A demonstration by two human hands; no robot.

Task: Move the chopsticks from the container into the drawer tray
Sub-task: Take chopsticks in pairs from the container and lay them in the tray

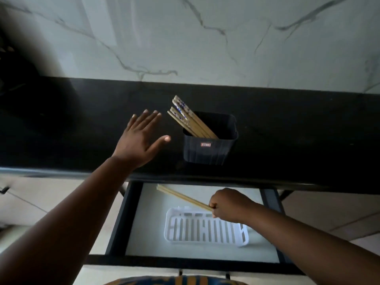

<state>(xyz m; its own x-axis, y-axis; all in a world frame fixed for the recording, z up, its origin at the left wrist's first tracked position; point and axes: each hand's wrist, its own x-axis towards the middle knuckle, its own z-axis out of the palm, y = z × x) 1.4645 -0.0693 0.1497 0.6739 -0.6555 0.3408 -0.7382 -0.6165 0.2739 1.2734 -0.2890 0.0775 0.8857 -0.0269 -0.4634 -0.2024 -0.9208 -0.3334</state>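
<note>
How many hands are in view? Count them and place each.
2. The left hand hovers open over the counter; the right hand grips chopsticks above the drawer.

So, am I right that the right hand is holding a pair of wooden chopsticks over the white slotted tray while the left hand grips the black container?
Not quite: the left hand is open with fingers spread, beside the black plastic container, not touching it. The head view shows this. The right hand does hold wooden chopsticks over the white slotted plastic tray.
</note>
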